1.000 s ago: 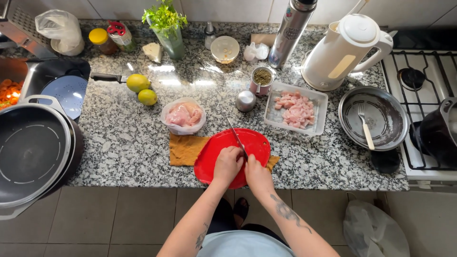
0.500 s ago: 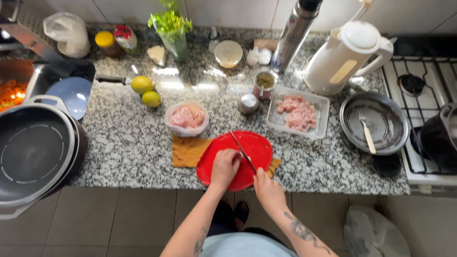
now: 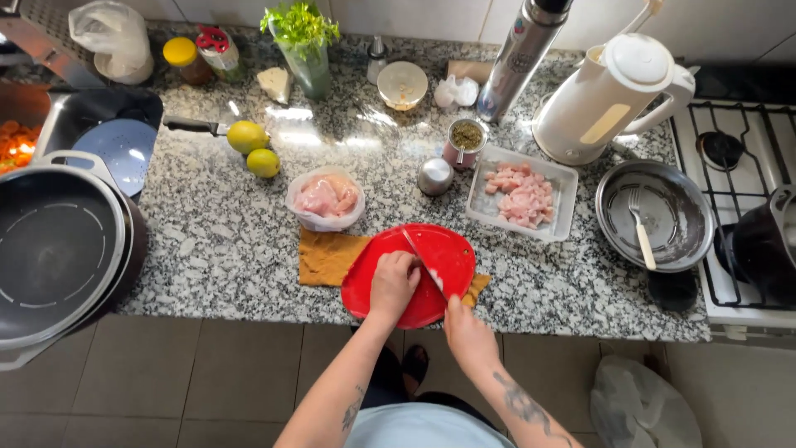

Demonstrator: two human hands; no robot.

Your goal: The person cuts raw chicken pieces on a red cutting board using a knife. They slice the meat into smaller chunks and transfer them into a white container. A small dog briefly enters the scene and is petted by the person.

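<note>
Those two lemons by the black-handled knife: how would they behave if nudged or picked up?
The lemons look rounded and sit loose on the smooth granite counter, so a nudge would probably roll them. Their skin looks firm and dry, so likely stiff and easy to hold. They lie touching each other, so pushing one would probably shift the other.

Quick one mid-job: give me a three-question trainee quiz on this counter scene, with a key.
1. True or false: the right hand holds the knife over the red cutting board.
2. Where does the fork lie? A) white tray B) metal bowl C) sink
3. Fill in: the left hand presses down on the red ____.

Key: 1 true; 2 B, in the metal bowl; 3 cutting board.
</note>
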